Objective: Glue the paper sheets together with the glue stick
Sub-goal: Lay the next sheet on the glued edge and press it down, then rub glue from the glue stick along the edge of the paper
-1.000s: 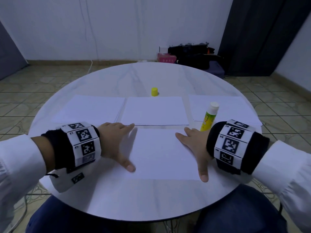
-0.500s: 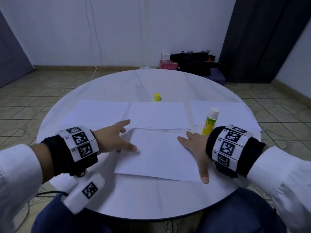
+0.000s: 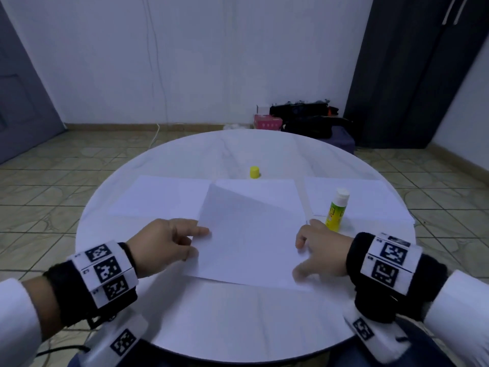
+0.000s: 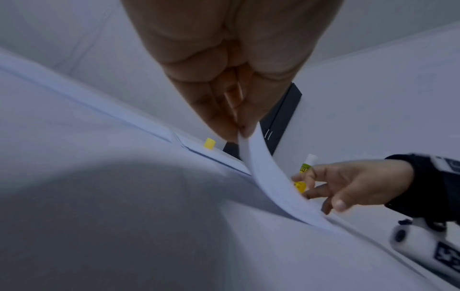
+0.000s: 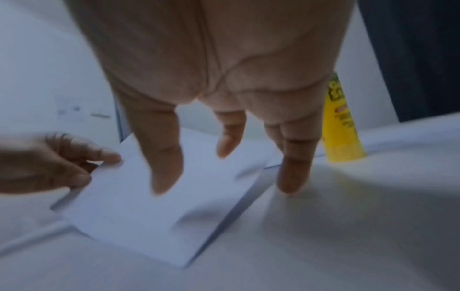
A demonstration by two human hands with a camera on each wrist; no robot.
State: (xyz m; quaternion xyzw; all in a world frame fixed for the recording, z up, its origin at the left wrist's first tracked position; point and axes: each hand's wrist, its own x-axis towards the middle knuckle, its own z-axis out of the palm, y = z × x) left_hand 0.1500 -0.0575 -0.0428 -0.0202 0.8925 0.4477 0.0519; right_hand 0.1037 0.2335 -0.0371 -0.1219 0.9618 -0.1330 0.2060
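A white sheet lies nearest me on the round table, its left side raised and its right side down. My left hand pinches the sheet's left edge between thumb and fingers. My right hand hovers at the sheet's right edge with its fingers straight and spread, one tip down beside the sheet. The yellow glue stick stands upright and uncapped just beyond my right hand. Its yellow cap sits farther back at the middle.
Three more white sheets lie in a row behind: left, middle and right. The table's front edge runs close to my lap. Bags and a pink box lie on the floor by the far wall.
My left hand went from resting flat to pinching the near sheet's left edge and lifting it. My right hand rose off the sheet, and the sheet has turned slightly.
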